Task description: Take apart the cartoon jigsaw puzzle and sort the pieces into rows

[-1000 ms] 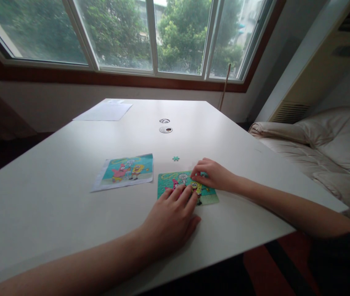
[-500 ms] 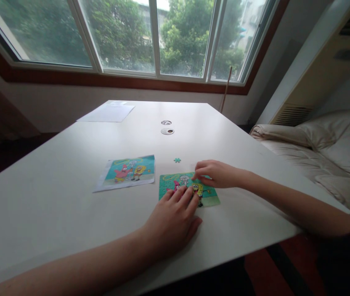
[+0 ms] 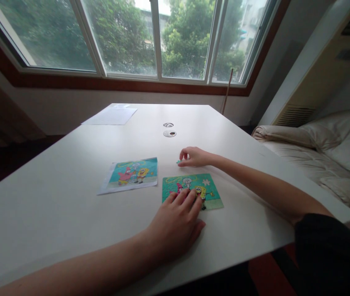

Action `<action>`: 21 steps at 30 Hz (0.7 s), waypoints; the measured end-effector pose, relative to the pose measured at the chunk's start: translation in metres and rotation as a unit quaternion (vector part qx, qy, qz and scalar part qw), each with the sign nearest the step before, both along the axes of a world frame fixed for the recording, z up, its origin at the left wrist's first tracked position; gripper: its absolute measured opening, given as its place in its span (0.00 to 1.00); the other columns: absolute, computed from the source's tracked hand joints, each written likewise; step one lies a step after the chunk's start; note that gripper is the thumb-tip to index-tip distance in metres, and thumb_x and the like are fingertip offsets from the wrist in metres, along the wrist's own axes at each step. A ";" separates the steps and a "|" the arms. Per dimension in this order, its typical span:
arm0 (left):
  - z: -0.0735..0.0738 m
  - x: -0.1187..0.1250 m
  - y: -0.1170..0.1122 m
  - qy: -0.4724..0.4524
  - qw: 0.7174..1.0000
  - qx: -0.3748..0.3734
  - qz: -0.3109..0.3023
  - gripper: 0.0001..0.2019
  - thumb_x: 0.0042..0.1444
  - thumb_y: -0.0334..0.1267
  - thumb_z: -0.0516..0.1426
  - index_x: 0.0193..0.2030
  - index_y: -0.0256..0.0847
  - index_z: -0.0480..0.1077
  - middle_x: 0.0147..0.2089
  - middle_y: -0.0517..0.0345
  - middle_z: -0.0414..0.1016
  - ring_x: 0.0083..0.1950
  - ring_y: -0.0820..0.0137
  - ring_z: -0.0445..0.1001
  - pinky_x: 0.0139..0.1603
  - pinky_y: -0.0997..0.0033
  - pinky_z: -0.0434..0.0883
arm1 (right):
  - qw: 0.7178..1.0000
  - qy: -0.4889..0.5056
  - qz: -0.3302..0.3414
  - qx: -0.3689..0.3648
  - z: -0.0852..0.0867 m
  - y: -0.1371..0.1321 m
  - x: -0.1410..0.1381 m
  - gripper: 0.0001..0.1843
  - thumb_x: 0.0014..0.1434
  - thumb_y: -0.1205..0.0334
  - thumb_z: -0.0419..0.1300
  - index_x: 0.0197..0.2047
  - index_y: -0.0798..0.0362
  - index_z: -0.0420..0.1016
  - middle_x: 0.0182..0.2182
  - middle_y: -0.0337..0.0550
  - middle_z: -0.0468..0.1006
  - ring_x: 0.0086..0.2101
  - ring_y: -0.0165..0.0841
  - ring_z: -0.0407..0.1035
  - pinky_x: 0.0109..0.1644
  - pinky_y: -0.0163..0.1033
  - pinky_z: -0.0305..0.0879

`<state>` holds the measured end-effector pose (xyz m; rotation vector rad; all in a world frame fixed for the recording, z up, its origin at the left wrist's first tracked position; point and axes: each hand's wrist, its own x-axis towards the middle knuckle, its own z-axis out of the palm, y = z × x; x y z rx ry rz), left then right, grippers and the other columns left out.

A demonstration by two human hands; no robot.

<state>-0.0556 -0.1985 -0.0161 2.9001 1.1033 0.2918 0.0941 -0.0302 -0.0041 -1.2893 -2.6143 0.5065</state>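
While my left grip [image 3: 175, 222] lies palm-down over the near edge of the jigsaw puzzle [image 3: 196, 182], fingers slightly spread and holding nothing, its light weight probably keeps the joined pieces from sliding on the smooth worktop [image 3: 58, 189]. Puzzle sits flat, directly ahead of me, within easy reach of both arms. One piece-shaped gap [image 3: 206, 182] shows white at its upper right; the other visible parts look joined.

Right grip [image 3: 195, 157] reaches past the puzzle's far edge, thumb and fingers curled at a small teal piece [image 3: 178, 162]. Opening narrow at the tips; cannot tell whether the piece is pinched or only touched, nor whether it is clear of the surface.

Picture sheet [image 3: 135, 172], bearing the same cartoon scene, lies just left of the puzzle, image facing me; likely put there for side-by-side comparison. Slightly askew, white margin showing at its left.

Farther off: two round discs [image 3: 169, 133], one beyond the other, and pale paper [image 3: 111, 116] by the far left edge, both well apart from my hands, presumably out of the way.
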 end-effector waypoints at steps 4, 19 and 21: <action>0.000 0.000 0.001 0.003 1.000 -0.003 0.000 0.23 0.58 0.46 0.45 0.58 0.39 0.55 0.58 0.49 0.59 0.58 0.57 0.57 0.53 0.54 0.58 | 0.999 -0.009 0.002 -0.049 0.001 0.002 -0.004 0.15 0.45 0.55 0.62 0.34 0.56 0.71 0.30 0.42 0.72 0.28 0.27 0.63 0.29 0.31 0.56; 0.015 0.002 0.026 -0.016 0.996 -0.028 -0.082 0.18 0.59 0.44 0.46 0.54 0.42 0.57 0.52 0.52 0.63 0.55 0.60 0.58 0.53 0.57 0.58 | 0.986 0.137 0.032 -0.091 0.013 -0.051 0.071 0.14 0.50 0.54 0.59 0.33 0.58 0.70 0.25 0.40 0.71 0.26 0.26 0.62 0.29 0.31 0.57; 0.012 0.002 0.027 -0.015 0.995 -0.028 -0.095 0.19 0.59 0.44 0.46 0.55 0.42 0.56 0.54 0.52 0.62 0.56 0.60 0.57 0.54 0.58 0.57 | 0.983 0.145 0.032 -0.110 0.010 -0.062 0.076 0.14 0.50 0.54 0.58 0.33 0.58 0.71 0.26 0.40 0.71 0.26 0.25 0.62 0.29 0.31 0.57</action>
